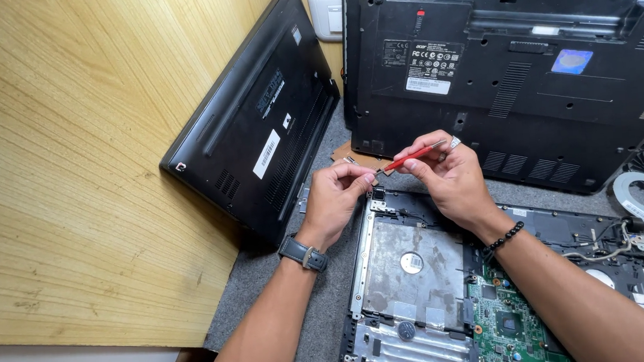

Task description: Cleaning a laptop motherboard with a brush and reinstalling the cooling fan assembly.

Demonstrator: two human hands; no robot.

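Red screwdriver (413,156) pinched in right hand (450,177); left hand (335,199) pinches something too small to identify

Grey mat (324,297) under opened laptop (457,301)

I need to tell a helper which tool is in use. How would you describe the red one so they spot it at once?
Start at the opened laptop lying flat on the grey mat. Above its top edge the two hands meet; the right hand pinches a thin red screwdriver, tip toward the left hand. It is the only red stick there.
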